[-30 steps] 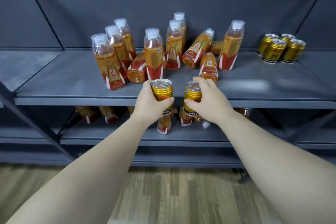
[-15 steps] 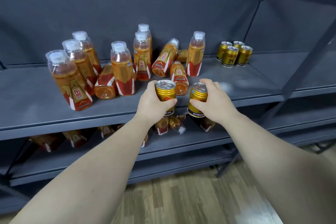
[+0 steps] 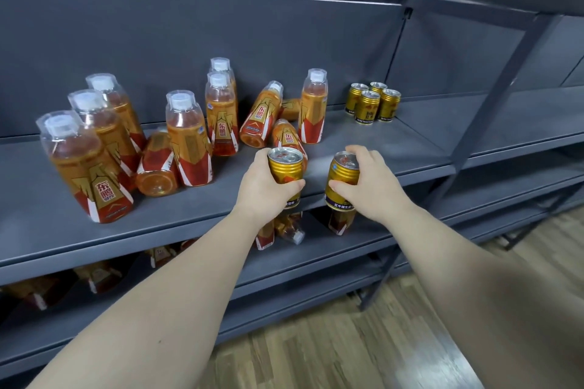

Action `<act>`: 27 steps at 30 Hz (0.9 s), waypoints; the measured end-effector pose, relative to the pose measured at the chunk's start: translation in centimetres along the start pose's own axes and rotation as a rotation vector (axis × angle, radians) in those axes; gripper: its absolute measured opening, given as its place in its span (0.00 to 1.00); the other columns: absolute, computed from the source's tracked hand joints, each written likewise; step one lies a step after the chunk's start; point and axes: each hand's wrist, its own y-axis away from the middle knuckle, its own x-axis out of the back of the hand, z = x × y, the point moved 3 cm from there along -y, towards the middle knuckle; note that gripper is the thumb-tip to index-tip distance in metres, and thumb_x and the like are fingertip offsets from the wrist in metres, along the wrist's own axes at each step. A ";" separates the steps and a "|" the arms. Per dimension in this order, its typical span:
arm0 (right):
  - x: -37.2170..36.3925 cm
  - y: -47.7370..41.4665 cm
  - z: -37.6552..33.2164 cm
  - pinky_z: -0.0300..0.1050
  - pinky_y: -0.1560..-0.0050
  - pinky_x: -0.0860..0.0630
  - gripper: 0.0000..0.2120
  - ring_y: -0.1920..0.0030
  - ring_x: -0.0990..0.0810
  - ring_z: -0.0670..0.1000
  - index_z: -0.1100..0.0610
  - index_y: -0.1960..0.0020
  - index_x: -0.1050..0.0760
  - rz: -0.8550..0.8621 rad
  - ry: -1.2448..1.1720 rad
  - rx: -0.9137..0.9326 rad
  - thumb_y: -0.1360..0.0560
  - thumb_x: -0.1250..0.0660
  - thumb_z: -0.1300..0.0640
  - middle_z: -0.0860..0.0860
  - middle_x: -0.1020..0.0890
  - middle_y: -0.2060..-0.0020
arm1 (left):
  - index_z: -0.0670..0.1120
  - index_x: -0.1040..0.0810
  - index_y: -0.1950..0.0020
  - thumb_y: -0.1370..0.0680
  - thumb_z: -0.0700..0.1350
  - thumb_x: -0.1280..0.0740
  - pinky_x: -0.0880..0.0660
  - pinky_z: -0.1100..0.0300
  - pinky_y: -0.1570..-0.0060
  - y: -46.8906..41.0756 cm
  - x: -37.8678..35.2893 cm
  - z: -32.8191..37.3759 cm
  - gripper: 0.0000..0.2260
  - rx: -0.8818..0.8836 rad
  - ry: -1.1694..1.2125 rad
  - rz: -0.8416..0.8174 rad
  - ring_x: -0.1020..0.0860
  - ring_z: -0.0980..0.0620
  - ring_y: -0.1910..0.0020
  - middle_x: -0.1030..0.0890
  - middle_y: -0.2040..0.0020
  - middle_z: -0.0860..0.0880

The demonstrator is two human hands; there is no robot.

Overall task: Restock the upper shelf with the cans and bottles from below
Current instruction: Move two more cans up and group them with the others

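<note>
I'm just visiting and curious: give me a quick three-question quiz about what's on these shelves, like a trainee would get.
1. True or false: the left hand grips the left can and the right hand grips the right can, both gold.
2. How many cans stand in the cluster at the back of the upper shelf?
3. The bottle caps are: A white, B green, C black.
Key: 1 true; 2 four; 3 A.
</note>
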 end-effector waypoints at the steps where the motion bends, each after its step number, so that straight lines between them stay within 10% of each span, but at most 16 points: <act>1: 0.0 -0.1 0.0 0.51 0.40 0.23 0.33 0.39 0.25 0.52 0.46 0.25 0.40 0.004 0.000 -0.001 0.25 0.28 0.47 0.50 0.32 0.34 | 0.51 0.37 0.27 0.28 0.50 0.23 0.26 0.55 0.39 -0.2 -0.1 0.1 0.34 -0.002 0.007 -0.003 0.27 0.53 0.39 0.26 0.32 0.51; 27: 5.3 -14.6 14.4 0.45 0.43 0.27 0.32 0.38 0.26 0.54 0.47 0.25 0.40 -0.012 0.024 -0.005 0.24 0.29 0.48 0.51 0.33 0.34 | 0.50 0.37 0.27 0.29 0.47 0.22 0.29 0.61 0.44 -13.2 -16.0 5.5 0.36 -0.013 -0.013 -0.027 0.28 0.56 0.42 0.27 0.39 0.55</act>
